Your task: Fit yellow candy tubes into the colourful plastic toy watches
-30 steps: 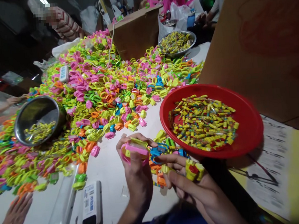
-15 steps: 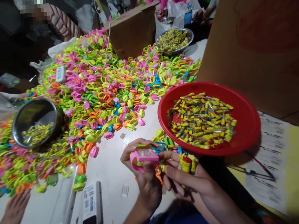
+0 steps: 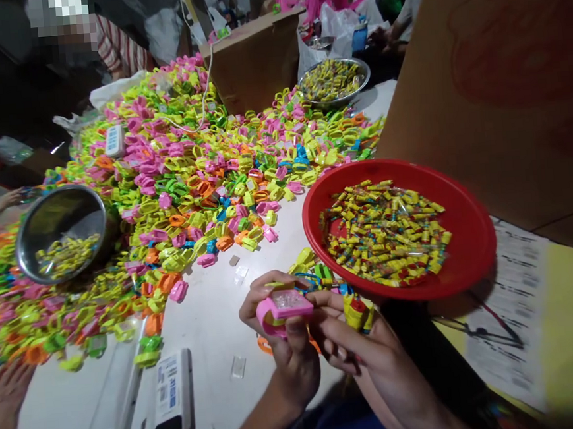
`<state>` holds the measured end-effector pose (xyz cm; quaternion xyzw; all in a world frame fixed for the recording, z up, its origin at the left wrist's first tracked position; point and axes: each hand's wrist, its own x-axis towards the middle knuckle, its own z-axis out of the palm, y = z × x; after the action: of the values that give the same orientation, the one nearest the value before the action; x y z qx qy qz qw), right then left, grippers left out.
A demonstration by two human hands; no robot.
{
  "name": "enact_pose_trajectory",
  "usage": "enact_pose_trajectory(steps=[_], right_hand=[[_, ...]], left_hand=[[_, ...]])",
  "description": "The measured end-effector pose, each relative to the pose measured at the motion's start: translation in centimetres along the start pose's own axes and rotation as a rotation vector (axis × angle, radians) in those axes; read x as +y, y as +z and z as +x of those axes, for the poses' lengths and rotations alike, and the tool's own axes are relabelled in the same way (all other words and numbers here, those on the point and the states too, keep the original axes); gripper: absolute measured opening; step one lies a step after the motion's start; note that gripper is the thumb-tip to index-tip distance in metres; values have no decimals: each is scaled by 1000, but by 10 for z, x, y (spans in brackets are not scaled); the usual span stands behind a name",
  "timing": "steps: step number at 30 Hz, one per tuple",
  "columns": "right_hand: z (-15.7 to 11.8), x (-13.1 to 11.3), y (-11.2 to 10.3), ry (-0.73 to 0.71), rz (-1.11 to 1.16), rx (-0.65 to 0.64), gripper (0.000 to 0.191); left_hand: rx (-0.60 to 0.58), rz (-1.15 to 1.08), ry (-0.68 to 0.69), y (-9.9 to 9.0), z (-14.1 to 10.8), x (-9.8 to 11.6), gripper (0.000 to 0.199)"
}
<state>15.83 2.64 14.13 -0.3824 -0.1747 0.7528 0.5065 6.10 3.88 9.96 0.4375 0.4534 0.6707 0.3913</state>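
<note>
In the head view my left hand [image 3: 294, 362] is closed round a pink toy watch [image 3: 296, 306] with a clear-topped case and a curved band. My right hand [image 3: 377, 356] is curled around several small yellow-wrapped rolls, probably sweets [image 3: 356, 311], with red at one end. Its thumb and fingertips meet close to the right end of the watch; whether they pinch a single roll there is hidden. Just behind my hands lie loose toy watches in yellow, blue and green [image 3: 306, 262], and an orange one [image 3: 264, 345] is partly covered by my left hand.
A red basin [image 3: 481, 239] of yellow rolls stands at right, before a tall cardboard sheet [image 3: 515, 91]. A large heap of toy watches [image 3: 188, 163] spreads behind. Steel bowls [image 3: 101, 216] [image 3: 366, 79], a white device [image 3: 174, 395] and another person's hand [image 3: 7, 385] are around.
Both my hands and the pink watch have shifted slightly right, and the watch's clear top is tilted more into view. At the left edge, the other person's hand has slid left.
</note>
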Motion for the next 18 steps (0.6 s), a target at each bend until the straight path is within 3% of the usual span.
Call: enact_pose_trajectory(steps=[4,7,9,14,16,18], right_hand=[[2,-1,-7,-52,-36,-29,43],[2,-6,-20,-140,-52,46,42],[2,-8,-26,-167,-45,88,40],[10,-3,-29,-123,-30,82,40],[18,3,-32,-115,-29,104,42],[26,8,-37,-109,-15,145,42]], left_hand=[[86,-161,35,-3,8,2,47],[128,-145,-51,-9,18,1,29],[92,-120,-162,-13,22,0,24],[-47,-252,-463,-13,19,-2,41],[-102,-211,-470,-14,18,-7,38],[-173,-52,-373,-18,18,-18,28]])
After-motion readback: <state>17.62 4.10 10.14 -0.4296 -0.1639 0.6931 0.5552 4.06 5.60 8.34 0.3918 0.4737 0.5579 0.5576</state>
